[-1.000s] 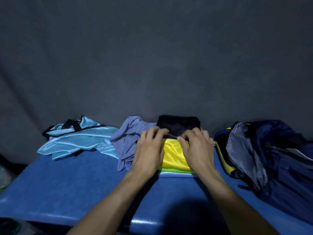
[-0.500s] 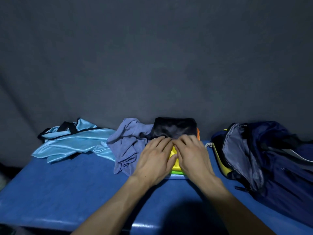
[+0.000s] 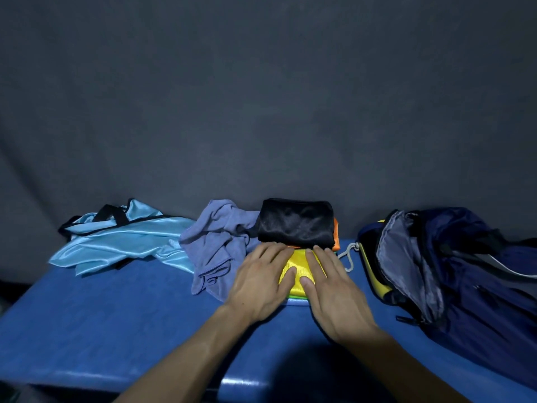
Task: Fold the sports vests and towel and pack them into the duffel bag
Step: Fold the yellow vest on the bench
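Both hands, left hand (image 3: 261,282) and right hand (image 3: 334,286), press flat, fingers (image 3: 274,251) spread, gripping nothing, on the yellow vest (image 3: 296,273) at frame centre; lifting risks unfolding slippery fabric.

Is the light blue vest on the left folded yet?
Not folded: the light blue vest lies spread and rumpled on the table, away from both hands.

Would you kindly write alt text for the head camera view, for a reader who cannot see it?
Both hands, left hand and right hand, press flat on a folded yellow vest on a blue table, with a folded black vest just behind. A crumpled purple towel and light blue vest lie left; an open navy duffel bag sits right.
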A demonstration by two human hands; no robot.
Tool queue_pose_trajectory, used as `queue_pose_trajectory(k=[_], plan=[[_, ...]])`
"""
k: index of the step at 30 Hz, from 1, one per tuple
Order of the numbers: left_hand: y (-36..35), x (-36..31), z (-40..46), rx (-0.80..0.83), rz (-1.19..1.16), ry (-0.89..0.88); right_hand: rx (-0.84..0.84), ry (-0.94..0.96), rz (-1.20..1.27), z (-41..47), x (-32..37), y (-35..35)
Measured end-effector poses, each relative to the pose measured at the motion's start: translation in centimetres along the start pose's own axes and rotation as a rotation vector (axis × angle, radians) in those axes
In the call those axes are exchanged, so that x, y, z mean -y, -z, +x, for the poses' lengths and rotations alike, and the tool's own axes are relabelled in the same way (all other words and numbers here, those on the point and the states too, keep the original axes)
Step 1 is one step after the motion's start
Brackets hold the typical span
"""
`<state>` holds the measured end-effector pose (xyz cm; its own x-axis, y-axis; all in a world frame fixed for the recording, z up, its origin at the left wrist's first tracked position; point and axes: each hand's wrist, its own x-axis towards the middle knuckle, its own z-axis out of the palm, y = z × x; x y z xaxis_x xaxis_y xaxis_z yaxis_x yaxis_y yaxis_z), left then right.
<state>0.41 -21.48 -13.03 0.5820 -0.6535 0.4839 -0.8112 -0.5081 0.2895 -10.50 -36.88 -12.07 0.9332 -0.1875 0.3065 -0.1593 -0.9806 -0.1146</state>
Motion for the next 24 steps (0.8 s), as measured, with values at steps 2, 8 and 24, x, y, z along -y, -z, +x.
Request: queue_pose_trajectory(k=[2,8,24], plan=[[-0.3,0.3,-0.1,0.015,-0.075,0.032,0.064,-0.016,0.1,0.0,0.1,0.1],[-1.1,0.6,-0.2,0.025,-0.393,0.211,0.061,-0.12,0.259,0.0,0.8,-0.3],[-0.4,-0.7,-1.2,-0.053,0.051,0.039,0.024,-0.103,0.016,-0.1,1.0,-0.4]])
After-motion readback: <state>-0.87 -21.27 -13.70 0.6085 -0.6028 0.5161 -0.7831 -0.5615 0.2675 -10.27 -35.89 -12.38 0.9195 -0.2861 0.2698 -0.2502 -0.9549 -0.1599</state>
